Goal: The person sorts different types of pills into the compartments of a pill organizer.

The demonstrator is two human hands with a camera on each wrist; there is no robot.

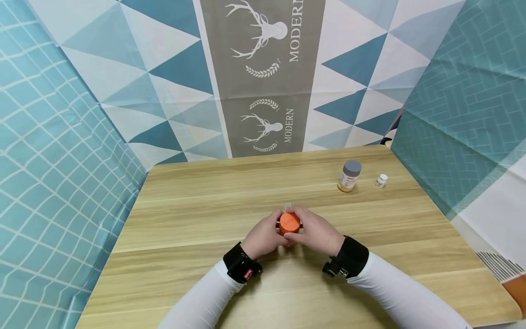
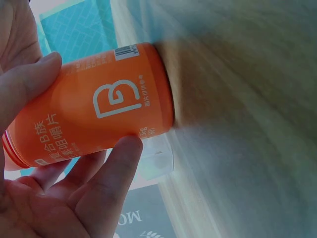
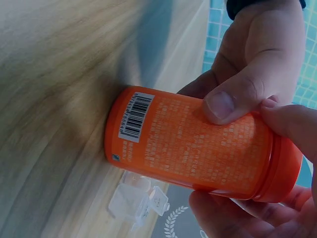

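An orange supplement bottle [image 1: 289, 222] with an orange screw cap [image 3: 285, 171] stands upright between both hands, its base at the tabletop. My left hand [image 1: 265, 233] grips the bottle's body, thumb on one side and fingers on the other. From the right, my right hand [image 1: 320, 230] holds the upper part, its thumb near the cap. The cap sits on the bottle. Just behind stands a small clear plastic box [image 3: 130, 201] with a flap lid raised; the hands partly hide it in the head view.
At the back right of the wooden table [image 1: 185, 219] stand a grey-capped jar [image 1: 349, 176] and a small white bottle [image 1: 381, 181]. Patterned cloth [image 1: 164, 91] hangs behind the table, and tiled-pattern sheets [image 1: 53, 160] flank it on both sides.
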